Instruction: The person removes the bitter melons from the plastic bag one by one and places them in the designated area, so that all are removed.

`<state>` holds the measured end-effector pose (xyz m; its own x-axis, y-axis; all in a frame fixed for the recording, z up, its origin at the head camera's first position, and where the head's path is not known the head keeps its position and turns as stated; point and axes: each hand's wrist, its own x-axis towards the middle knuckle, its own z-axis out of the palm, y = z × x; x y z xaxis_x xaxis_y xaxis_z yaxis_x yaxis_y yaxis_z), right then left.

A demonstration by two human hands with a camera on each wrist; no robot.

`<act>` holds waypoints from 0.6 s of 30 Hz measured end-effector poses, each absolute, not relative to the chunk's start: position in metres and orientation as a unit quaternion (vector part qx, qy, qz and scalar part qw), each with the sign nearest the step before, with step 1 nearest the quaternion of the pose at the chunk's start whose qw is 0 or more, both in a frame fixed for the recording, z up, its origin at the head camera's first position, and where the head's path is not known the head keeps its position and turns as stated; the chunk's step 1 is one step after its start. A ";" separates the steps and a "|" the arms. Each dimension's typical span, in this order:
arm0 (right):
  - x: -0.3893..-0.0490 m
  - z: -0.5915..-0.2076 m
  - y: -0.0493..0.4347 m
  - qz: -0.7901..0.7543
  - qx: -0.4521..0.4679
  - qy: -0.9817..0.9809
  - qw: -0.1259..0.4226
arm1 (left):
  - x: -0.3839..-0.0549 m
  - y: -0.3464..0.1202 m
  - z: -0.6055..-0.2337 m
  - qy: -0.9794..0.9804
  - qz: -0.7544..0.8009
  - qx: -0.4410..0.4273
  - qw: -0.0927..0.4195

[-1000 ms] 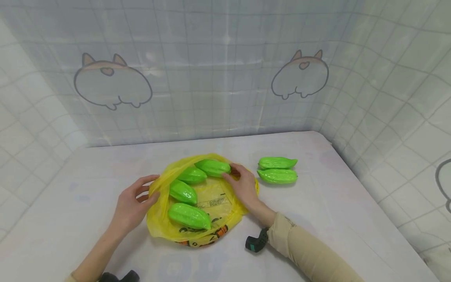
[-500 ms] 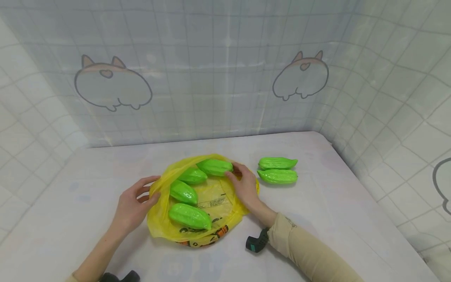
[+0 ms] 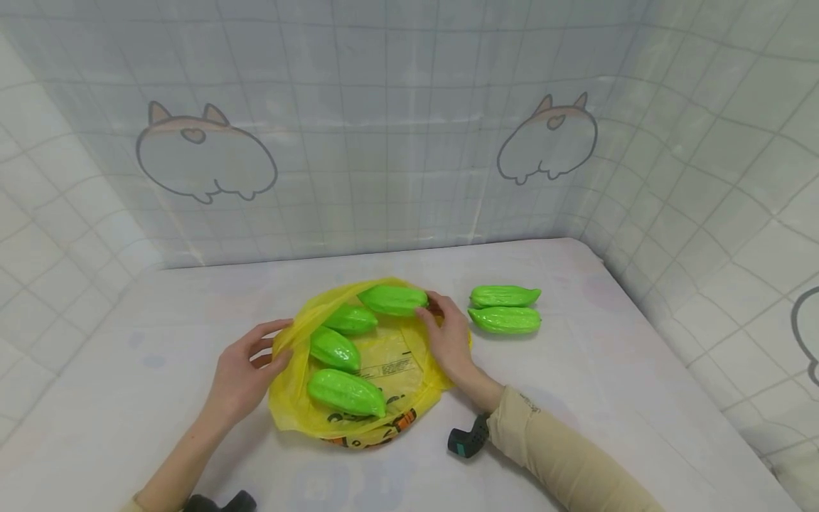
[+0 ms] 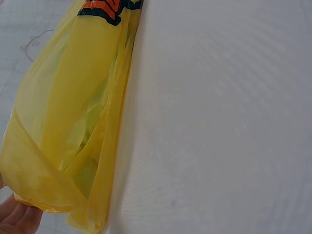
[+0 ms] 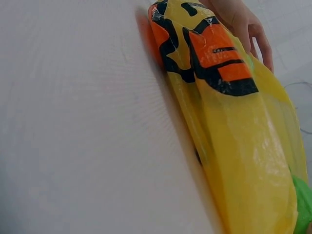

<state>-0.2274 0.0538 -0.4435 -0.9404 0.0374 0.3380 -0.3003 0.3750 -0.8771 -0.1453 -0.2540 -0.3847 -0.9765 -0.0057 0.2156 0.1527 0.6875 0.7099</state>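
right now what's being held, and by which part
The left hand holds the yellow bag by its left rim; the right hand grips the farthest green gourd inside by its right end.

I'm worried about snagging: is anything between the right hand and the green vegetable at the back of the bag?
Nothing visible: in the head view, the right hand has its fingers right at the green vegetable. The yellow bag leaves that end uncovered.

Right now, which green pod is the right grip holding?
The back pod inside the yellow bag: the right grip pinches its end, holding none of the other five.
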 end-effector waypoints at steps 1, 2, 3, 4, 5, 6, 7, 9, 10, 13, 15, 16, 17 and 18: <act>-0.227 -0.444 0.054 0.554 0.080 -0.814 0.154 | -0.145 -0.254 -0.384 -0.913 -0.394 -0.039 0.100; -0.227 -0.444 0.054 0.556 0.081 -0.813 0.156 | -0.144 -0.254 -0.384 -0.913 -0.394 -0.038 0.100; -0.228 -0.444 0.054 0.556 0.082 -0.812 0.158 | -0.144 -0.254 -0.384 -0.913 -0.394 -0.038 0.101; -0.228 -0.444 0.054 0.558 0.083 -0.810 0.160 | -0.144 -0.254 -0.384 -0.913 -0.393 -0.037 0.102; -0.228 -0.444 0.053 0.559 0.084 -0.809 0.162 | -0.144 -0.254 -0.383 -0.913 -0.393 -0.037 0.102; -0.228 -0.444 0.053 0.560 0.085 -0.808 0.163 | -0.144 -0.255 -0.383 -0.914 -0.392 -0.036 0.100; -0.228 -0.444 0.053 0.562 0.086 -0.807 0.164 | -0.144 -0.255 -0.383 -0.914 -0.392 -0.036 0.100; -0.228 -0.443 0.052 0.561 0.087 -0.806 0.166 | -0.143 -0.255 -0.382 -0.914 -0.392 -0.035 0.101; -0.227 -0.443 0.052 0.561 0.087 -0.806 0.166 | -0.143 -0.255 -0.382 -0.914 -0.392 -0.035 0.102; -0.227 -0.441 0.053 0.556 0.091 -0.808 0.171 | -0.143 -0.255 -0.383 -0.912 -0.395 -0.036 0.104; -0.227 -0.439 0.054 0.552 0.098 -0.810 0.175 | -0.144 -0.254 -0.384 -0.911 -0.398 -0.035 0.100; -0.226 -0.438 0.054 0.550 0.102 -0.810 0.175 | -0.144 -0.254 -0.384 -0.912 -0.398 -0.034 0.098; -0.225 -0.437 0.054 0.550 0.108 -0.810 0.176 | -0.145 -0.254 -0.384 -0.912 -0.399 -0.032 0.094; -0.225 -0.437 0.054 0.549 0.113 -0.809 0.175 | -0.145 -0.254 -0.384 -0.911 -0.400 -0.031 0.092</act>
